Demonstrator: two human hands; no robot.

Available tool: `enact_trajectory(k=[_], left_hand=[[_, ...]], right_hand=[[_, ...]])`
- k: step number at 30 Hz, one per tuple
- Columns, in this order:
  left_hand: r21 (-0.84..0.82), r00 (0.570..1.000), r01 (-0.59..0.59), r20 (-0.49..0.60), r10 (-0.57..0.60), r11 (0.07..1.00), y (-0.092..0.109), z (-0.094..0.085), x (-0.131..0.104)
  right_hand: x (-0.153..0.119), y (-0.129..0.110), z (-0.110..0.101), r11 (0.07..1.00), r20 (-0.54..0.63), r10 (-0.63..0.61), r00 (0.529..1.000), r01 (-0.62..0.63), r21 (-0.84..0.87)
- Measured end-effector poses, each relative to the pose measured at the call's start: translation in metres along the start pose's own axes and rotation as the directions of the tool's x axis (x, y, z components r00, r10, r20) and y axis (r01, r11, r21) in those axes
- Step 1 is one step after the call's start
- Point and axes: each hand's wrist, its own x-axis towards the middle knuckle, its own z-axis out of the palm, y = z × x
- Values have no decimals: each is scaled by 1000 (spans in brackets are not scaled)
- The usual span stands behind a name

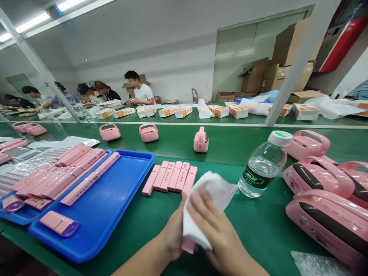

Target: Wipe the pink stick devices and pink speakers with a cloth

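My left hand (171, 234) is closed around a pink stick-shaped device (188, 245), mostly hidden under a white cloth (220, 188). Over that cloth lies my right hand (213, 222), its fingers pressing it against the device. Just beyond my hands, several like pink devices (169, 176) lie side by side on the green table (161, 218). To the left, a blue tray (112, 209) carries more of them, one with a purple end (60, 223) towards me.
A clear water bottle (263, 165) stands right of my hands. Several pink handled speaker-like units (327, 222) crowd the right side, with bubble wrap (319, 264) in front. Smaller pink handled units (201, 140) line the back. People (142, 90) sit beyond, near orange-white boxes (184, 111).
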Motion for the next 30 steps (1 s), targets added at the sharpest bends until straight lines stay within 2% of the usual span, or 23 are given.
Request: enact_trajectory(k=[2,4,6,8,11,13,15,18,20,22,24,27,30], left_hand=[[64,998,44,-47,-41,997,-1,7,4],[103,996,67,-68,-60,992,0,13,5],[61,999,-1,-41,4,998,4,14,4],[35,993,-94,-66,96,995,11,11,3],[208,948,-235,-165,270,950,19,3,6],[339,919,-301,-147,366,891,19,1,8],[415,915,-328,-84,395,848,17,3,9],[565,930,-306,3,368,766,21,11,8],[671,940,-269,27,340,691,34,15,8],[743,947,-229,22,320,629,57,16,13],[796,944,-198,-2,330,572,85,15,28],[866,931,-112,-80,356,488,127,12,68],[910,939,48,-181,291,412,156,10,119]], right_hand=[[-3,0,1,979,-77,203,976,-200,41],[-5,-5,4,938,-93,335,937,-323,130],[-6,-13,10,912,-54,366,929,-346,222],[-6,-20,17,899,-19,342,940,-321,298],[-9,-23,26,875,0,330,944,-306,376],[-10,-19,29,857,-1,354,935,-325,399],[-12,-12,29,812,-6,416,909,-369,451],[-11,2,22,672,19,563,826,-471,571],[-10,9,16,618,72,582,810,-498,609],[-8,13,12,622,129,540,832,-498,604],[-8,13,12,633,124,552,825,-511,581],[-10,7,18,636,62,606,793,-529,562],[-10,4,19,654,44,600,799,-521,548]])
